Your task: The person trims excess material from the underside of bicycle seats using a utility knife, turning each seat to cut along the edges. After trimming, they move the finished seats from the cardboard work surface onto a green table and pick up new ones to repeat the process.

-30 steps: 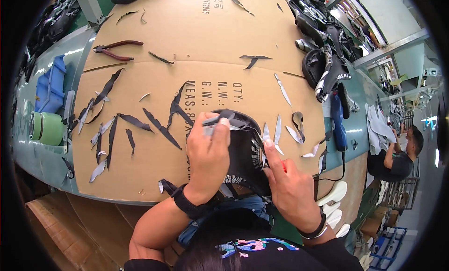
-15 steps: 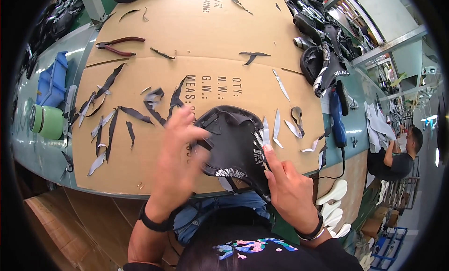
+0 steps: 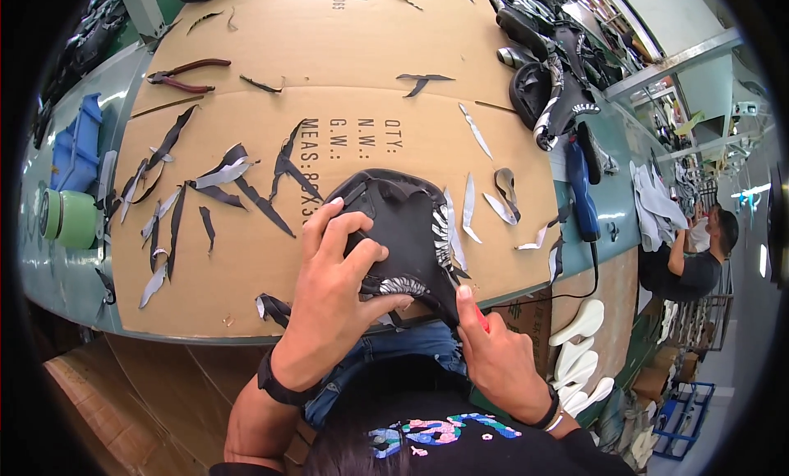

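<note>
A black bicycle saddle (image 3: 403, 229) lies with its hollow underside up at the near edge of the cardboard, its nose toward me. Wrinkled black-and-white cover edging shows along its sides. My left hand (image 3: 333, 283) is closed on the saddle's left side, fingers over the rim and thumb at the near edge. In my right hand (image 3: 497, 353) is a red-handled knife (image 3: 481, 318), mostly hidden by the fingers. The index finger points along it, and its tip meets the saddle's right edge near the nose.
Black and pale offcuts (image 3: 222, 176) lie scattered over the cardboard (image 3: 271, 48). Red-handled pliers (image 3: 187, 75) rest at the far left, near a green jar (image 3: 70, 217) and blue bin (image 3: 78, 147). To the right are a blue power tool (image 3: 583, 188), piled saddles (image 3: 551, 90) and a seated person (image 3: 694, 246).
My left hand, blurred and raised beside the saddle before, now grips it. My right hand has moved nearer the saddle's nose. A blurred offcut now lies still among the scraps. The view has shifted slightly.
</note>
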The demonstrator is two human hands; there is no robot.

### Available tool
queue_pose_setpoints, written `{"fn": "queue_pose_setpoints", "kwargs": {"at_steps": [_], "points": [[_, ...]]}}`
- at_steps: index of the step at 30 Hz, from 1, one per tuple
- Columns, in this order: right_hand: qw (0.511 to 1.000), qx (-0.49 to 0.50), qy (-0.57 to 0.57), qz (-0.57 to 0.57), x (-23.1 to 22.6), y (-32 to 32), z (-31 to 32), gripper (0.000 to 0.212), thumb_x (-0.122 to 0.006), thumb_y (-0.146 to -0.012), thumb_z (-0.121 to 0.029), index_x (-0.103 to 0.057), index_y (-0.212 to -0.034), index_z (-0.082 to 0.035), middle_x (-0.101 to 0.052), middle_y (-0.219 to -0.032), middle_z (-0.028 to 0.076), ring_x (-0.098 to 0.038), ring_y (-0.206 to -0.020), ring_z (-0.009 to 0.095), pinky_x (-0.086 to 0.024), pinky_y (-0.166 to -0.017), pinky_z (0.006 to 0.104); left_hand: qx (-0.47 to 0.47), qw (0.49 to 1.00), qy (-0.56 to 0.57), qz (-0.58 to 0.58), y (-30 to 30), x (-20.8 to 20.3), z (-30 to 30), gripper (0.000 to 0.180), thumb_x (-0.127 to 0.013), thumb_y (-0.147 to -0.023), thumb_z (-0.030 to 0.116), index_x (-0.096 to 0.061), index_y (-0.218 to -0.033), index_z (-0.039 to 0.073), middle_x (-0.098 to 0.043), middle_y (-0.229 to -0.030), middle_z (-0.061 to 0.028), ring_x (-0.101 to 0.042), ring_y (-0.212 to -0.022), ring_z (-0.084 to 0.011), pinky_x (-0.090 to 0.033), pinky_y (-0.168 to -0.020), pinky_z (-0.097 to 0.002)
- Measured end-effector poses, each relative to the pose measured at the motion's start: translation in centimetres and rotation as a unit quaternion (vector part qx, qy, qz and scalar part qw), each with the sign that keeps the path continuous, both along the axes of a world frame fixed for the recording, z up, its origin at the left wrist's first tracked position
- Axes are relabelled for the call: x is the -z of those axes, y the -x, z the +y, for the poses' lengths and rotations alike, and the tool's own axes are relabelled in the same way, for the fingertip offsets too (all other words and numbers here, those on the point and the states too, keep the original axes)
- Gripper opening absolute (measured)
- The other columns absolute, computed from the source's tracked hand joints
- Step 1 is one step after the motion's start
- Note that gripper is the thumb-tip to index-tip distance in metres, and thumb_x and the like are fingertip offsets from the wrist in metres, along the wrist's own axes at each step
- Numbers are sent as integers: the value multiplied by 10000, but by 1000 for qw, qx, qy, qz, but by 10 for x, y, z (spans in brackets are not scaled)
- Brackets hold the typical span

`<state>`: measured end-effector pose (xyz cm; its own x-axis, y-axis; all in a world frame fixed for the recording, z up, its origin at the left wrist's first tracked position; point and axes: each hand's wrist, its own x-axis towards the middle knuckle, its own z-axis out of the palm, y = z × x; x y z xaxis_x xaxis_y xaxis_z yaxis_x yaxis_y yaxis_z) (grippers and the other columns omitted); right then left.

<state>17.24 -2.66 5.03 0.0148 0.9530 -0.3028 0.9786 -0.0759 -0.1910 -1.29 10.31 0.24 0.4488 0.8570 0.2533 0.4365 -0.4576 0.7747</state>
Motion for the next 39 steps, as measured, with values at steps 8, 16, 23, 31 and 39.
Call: {"fn": "queue_pose_setpoints", "kwargs": {"at_steps": [8,16,23,31,39], "points": [[964,55,-144,215,-8,-59,-7,522,-722,-818,-171,-542,-1302,-95,-675,-972,152,-683,-825,313,-544,-719,336,-51,997,44,-24,4,-7,-3,542,-875,-619,198,-590,-1046,26,-445,-1277,-158,-358,-1292,-368,-398,-1012,-440],[915,-54,-124,380,29,-29,71,371,-731,-809,-76,-558,-1133,-24,-662,-957,171,-666,-846,329,-515,-727,354,-84,776,550,-296,21,-12,40,386,-644,-906,317,-586,-1125,4,-662,-826,-15,-570,-558,-73,-430,-472,-181],[755,301,-304,497,4,-64,83,332,-640,-887,-49,-487,-1181,-36,-588,-847,25,-554,-664,89,-452,-558,228,-72,787,417,-448,68,-37,203,200,-556,-973,333,-608,-967,140,-615,-814,48,-529,-624,-94,-389,-487,-236],[764,341,-191,514,63,-70,40,356,-652,-861,-39,-466,-1164,-33,-582,-808,39,-557,-571,90,-461,-502,216,-108,835,210,-497,26,-21,352,433,-558,-972,309,-440,-1249,-2,-573,-1166,-182,-616,-1021,-315,-506,-908,-405],[663,378,-244,598,99,-67,37,369,-619,-852,16,-390,-1136,-32,-572,-807,86,-591,-552,146,-536,-517,274,143,943,285,92,-239,-23,277,583,-673,-853,472,-560,-1145,-20,-624,-964,-115,-610,-940,-204,-514,-754,-309]]}}
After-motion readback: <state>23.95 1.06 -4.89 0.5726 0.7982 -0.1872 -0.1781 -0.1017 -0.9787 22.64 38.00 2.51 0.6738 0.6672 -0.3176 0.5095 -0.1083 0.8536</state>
